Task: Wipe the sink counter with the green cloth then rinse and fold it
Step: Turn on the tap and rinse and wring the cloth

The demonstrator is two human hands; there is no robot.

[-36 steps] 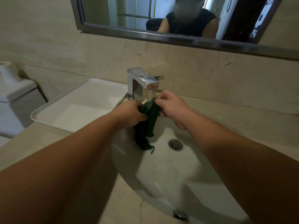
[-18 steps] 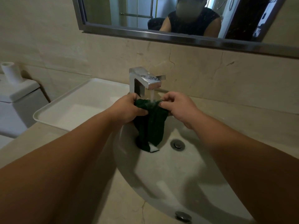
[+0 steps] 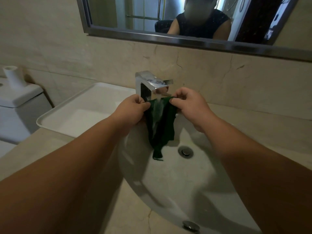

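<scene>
Green cloth (image 3: 160, 122) hangs spread under running faucet (image 3: 152, 85), over sink (image 3: 185, 179), lower tip near drain (image 3: 185, 151). Left hand (image 3: 131, 110) pinches upper left edge; right hand (image 3: 189, 105) pinches upper right edge. Worktop (image 3: 261, 130) surrounds sink.

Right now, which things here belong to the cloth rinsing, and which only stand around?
In the job:
green cloth, held spread by left hand and right hand
faucet, running
sink

Just standing around:
white tray
toilet tank
mirror
</scene>
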